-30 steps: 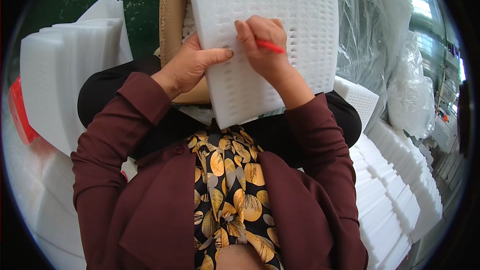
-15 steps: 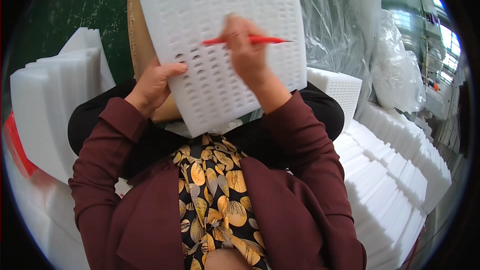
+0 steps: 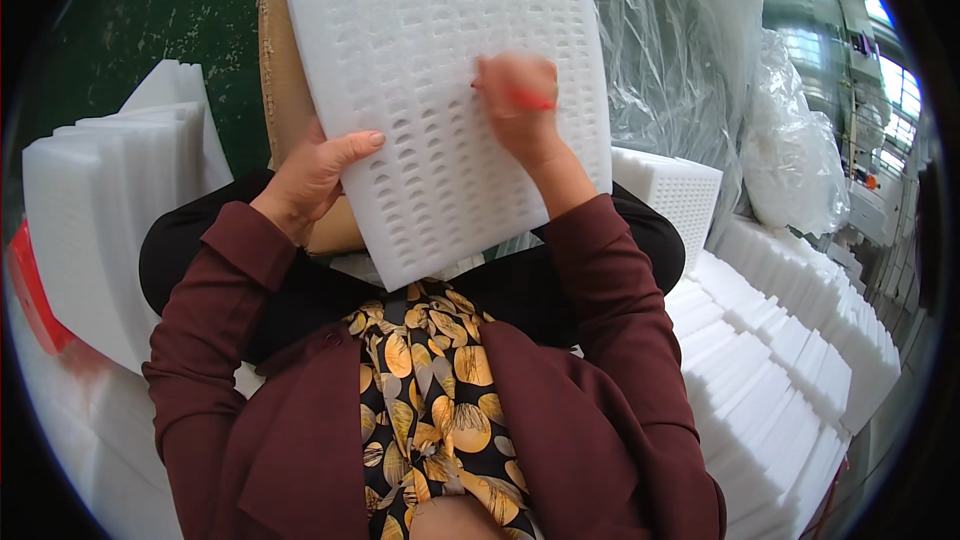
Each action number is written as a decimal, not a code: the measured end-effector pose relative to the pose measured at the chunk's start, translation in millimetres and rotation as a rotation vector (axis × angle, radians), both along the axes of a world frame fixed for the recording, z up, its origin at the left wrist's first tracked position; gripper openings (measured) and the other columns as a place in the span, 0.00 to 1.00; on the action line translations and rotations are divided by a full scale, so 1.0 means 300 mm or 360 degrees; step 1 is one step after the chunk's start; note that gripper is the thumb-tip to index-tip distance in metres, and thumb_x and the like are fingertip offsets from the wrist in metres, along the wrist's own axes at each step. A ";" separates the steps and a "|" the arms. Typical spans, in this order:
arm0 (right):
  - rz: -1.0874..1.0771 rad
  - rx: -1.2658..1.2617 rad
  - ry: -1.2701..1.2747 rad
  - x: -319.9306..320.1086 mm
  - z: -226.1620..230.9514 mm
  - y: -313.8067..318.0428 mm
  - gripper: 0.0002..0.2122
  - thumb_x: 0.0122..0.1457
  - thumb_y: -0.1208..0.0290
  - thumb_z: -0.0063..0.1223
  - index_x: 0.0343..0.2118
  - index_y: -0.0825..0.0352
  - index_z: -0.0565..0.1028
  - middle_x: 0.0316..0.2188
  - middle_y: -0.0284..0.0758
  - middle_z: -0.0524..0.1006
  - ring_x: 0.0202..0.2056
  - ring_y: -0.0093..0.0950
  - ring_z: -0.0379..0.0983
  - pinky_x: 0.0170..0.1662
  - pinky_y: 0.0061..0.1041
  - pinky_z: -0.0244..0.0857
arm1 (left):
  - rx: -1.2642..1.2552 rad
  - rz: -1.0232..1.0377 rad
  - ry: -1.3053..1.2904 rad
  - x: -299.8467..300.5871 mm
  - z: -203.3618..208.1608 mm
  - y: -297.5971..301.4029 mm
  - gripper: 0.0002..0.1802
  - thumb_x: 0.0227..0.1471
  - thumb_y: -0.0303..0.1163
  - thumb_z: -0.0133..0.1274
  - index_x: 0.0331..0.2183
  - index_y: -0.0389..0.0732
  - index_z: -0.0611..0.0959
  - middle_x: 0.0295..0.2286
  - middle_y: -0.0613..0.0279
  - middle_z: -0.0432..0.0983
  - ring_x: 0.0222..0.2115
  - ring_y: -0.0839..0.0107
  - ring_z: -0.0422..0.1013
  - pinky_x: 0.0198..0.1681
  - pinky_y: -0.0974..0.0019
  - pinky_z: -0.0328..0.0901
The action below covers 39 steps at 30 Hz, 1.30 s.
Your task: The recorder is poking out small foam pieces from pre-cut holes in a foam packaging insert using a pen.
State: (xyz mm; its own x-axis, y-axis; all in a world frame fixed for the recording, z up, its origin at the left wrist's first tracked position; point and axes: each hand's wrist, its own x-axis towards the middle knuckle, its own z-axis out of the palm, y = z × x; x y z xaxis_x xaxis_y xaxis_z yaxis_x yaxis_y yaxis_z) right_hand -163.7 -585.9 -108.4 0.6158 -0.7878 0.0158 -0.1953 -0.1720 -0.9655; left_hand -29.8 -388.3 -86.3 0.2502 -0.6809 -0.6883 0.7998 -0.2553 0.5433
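A white foam sheet with rows of round holes is tilted up in front of me. My left hand grips its left edge, thumb on the face and fingers hidden behind. Over the middle of the sheet, my right hand is closed around a slim red pen-like tool, blurred by motion. Most of the tool is hidden by the fingers, and whether its tip touches the foam I cannot tell.
Behind the sheet stands an open cardboard box. White foam sheets stand at left beside a red object. Stacked foam fills the right, near a perforated foam block and clear plastic wrapping.
My right hand has shifted slightly right and down, and the red tool has turned so less of it shows. The foam sheet has moved a little downward with my left hand still on it.
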 end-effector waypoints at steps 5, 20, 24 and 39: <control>0.0138 -0.0586 0.0164 0.004 -0.004 -0.015 0.15 0.57 0.72 0.44 0.14 0.67 0.67 0.12 0.27 0.65 0.16 0.19 0.55 0.25 0.16 0.54 | 0.0030 0.0003 -0.0067 0.000 -0.024 0.003 0.25 0.43 0.23 0.54 0.46 0.31 0.69 0.38 0.47 0.72 0.35 0.62 0.71 0.42 0.63 0.67; -0.0033 -0.0259 -0.0060 0.003 0.017 -0.013 0.14 0.57 0.76 0.43 0.14 0.67 0.66 0.11 0.27 0.64 0.15 0.19 0.54 0.22 0.18 0.54 | 0.0021 0.0054 -0.0001 0.010 -0.013 0.003 0.25 0.43 0.21 0.52 0.47 0.32 0.68 0.38 0.48 0.72 0.36 0.62 0.71 0.41 0.64 0.67; -0.0295 -0.0057 -0.0150 -0.002 0.071 0.024 0.14 0.58 0.76 0.43 0.15 0.67 0.66 0.11 0.28 0.64 0.16 0.19 0.54 0.22 0.18 0.54 | 0.0042 0.0069 0.0050 0.000 -0.014 0.006 0.26 0.43 0.21 0.52 0.48 0.31 0.68 0.40 0.46 0.72 0.36 0.61 0.72 0.41 0.64 0.67; -0.0033 0.0583 -0.0239 0.049 0.071 0.081 0.14 0.57 0.74 0.43 0.15 0.66 0.64 0.13 0.27 0.61 0.20 0.19 0.56 0.27 0.16 0.51 | -0.0084 0.0072 0.0021 -0.020 -0.036 0.010 0.22 0.46 0.20 0.50 0.46 0.34 0.70 0.38 0.50 0.74 0.34 0.65 0.73 0.39 0.68 0.70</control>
